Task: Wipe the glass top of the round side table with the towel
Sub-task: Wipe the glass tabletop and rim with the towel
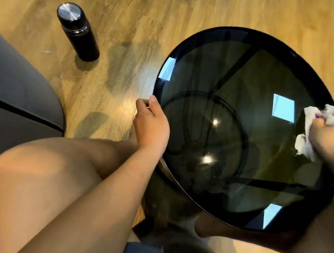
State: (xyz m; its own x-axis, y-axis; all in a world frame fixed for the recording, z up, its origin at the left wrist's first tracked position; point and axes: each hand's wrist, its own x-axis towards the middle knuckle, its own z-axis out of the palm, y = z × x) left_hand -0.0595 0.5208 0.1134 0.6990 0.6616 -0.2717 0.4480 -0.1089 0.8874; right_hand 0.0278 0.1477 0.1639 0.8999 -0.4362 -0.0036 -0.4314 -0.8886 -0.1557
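Note:
The round side table's dark glass top [239, 91] fills the right half of the head view, with a black rim and bright window reflections. My left hand [151, 121] grips the table's left rim, thumb on the glass edge. My right hand [328, 134] at the right edge of the frame is closed on a crumpled white towel [311, 125] with a purple mark. The towel is pressed against the right side of the glass.
A black flask with a steel lid [78, 31] stands on the wooden floor at upper left. A grey sofa [7, 89] runs along the left edge. My bare legs [46, 187] and a foot [209, 227] sit close under the table's near side.

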